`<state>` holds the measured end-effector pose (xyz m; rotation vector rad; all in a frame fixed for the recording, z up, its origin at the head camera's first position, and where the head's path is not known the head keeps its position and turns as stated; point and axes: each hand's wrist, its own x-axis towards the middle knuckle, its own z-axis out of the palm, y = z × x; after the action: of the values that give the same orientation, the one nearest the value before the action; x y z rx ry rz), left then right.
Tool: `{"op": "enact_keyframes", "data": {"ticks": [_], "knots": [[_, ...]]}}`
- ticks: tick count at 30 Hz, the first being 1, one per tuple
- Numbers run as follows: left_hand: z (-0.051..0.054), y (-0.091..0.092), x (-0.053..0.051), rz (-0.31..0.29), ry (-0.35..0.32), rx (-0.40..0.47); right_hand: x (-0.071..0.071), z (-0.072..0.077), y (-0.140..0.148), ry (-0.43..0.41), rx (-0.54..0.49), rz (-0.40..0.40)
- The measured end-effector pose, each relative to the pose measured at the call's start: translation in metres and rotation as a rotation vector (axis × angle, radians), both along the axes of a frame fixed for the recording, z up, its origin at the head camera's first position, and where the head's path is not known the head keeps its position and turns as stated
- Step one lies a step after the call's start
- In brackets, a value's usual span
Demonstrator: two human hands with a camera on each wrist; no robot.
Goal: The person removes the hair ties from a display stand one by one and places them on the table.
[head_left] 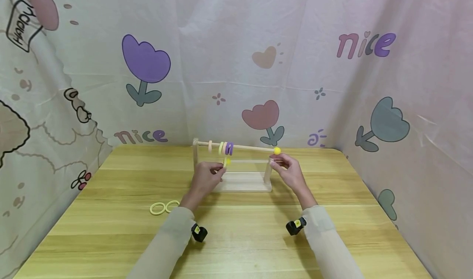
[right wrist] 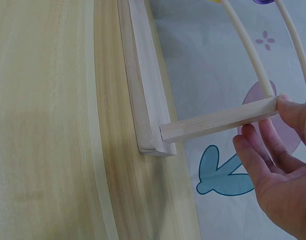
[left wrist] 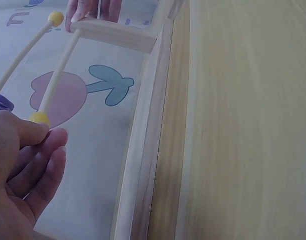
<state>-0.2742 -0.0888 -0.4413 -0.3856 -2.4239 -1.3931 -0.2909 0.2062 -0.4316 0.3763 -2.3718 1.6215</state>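
While the left hand (head_left: 207,178) pinches one pale-yellow ring (head_left: 225,162) at the lower dowel's (head_left: 249,161) ball end, the right hand (head_left: 290,173) grips the short post (head_left: 267,173). Can't tell if that ring is threaded. Rack (head_left: 244,183) has two posts, two dowels, one yellow ball each. Upper dowel (head_left: 255,148): at least five rings, two purple (head_left: 231,148); stack too tight for exact count. Two loose yellow rings (head_left: 157,214) on surface (head_left: 111,229), left of rack.
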Motion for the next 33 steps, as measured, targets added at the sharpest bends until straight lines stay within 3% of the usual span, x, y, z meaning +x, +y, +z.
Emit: {"op": "enact_keyframes", "data": {"ticks": [9, 16, 22, 33], "knots": [[0.003, -0.015, 0.003, 0.011, -0.007, -0.010, 0.002, 0.003, -0.003, -0.016, 0.013, -0.007], [0.006, -0.024, 0.008, 0.003, -0.021, -0.028, 0.022, 0.030, -0.009, -0.022, 0.030, 0.003], [0.007, -0.029, 0.010, -0.010, -0.006, -0.059, 0.025, 0.032, -0.010, -0.025, 0.024, 0.003], [0.010, -0.042, 0.017, -0.057, -0.043, -0.100, 0.023, 0.031, -0.010, -0.034, 0.021, 0.004]]}}
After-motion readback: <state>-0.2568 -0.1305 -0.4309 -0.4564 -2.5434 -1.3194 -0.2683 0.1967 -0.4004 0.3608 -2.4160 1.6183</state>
